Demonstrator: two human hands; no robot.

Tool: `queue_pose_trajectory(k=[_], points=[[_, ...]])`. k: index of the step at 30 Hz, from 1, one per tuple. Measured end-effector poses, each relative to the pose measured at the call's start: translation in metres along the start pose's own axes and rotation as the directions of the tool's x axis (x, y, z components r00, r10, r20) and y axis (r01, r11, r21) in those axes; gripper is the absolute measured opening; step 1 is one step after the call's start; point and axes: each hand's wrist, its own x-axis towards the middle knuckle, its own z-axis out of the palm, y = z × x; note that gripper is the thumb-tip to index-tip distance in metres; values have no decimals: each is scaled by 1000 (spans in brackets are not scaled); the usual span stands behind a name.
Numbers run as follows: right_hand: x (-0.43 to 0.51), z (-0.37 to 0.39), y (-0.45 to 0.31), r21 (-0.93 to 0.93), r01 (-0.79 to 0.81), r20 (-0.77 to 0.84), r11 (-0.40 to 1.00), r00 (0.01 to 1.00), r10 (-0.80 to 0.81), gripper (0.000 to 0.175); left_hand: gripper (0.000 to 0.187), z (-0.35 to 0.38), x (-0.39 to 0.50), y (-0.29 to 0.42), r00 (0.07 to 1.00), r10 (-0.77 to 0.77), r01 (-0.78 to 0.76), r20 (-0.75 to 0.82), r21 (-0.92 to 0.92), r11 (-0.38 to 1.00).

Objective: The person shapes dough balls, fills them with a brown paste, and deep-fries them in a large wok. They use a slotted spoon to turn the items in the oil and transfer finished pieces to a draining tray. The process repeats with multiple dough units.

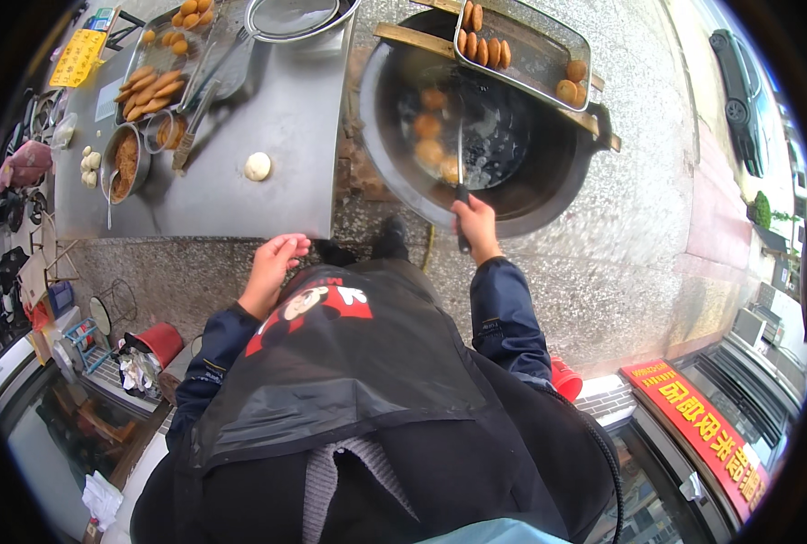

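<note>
In my right hand (478,223) is the black handle of a long metal cooking tool (463,194). Its thin shaft reaches into the hot oil (495,146) of a large dark wok (546,207), beside several round golden-brown fried dough pieces (428,126). What the tool's far end looks like is hidden in the oil. My left hand (278,265) is held loosely curled and empty, just off the near edge of the metal table (240,211). A single pale ball of raw dough (257,166) sits on that table.
A wire-mesh tray (522,41) with fried cakes rests on wooden slats (414,39) across the wok. On the table are a metal bowl of brown filling (126,163), small dough balls (89,163), tongs (196,119) and a tray of fried pieces (150,92). A red bucket (565,379) stands behind at right.
</note>
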Motion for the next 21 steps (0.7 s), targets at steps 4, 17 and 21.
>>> queue_pose_trajectory(k=[4,17,21], points=[[-5,1,12,-135,-20,-16,991,1000,18,10,25,0,2,-2,1000,-14,14,19,13,1000],[-49,-14,11,-48,-45,19,998,999,46,20,25,4,5,0,998,-15,14,54,22,1000],[-28,-17,23,-66,-76,32,995,996,78,17,25,6,3,0,999,-12,10,48,37,999]])
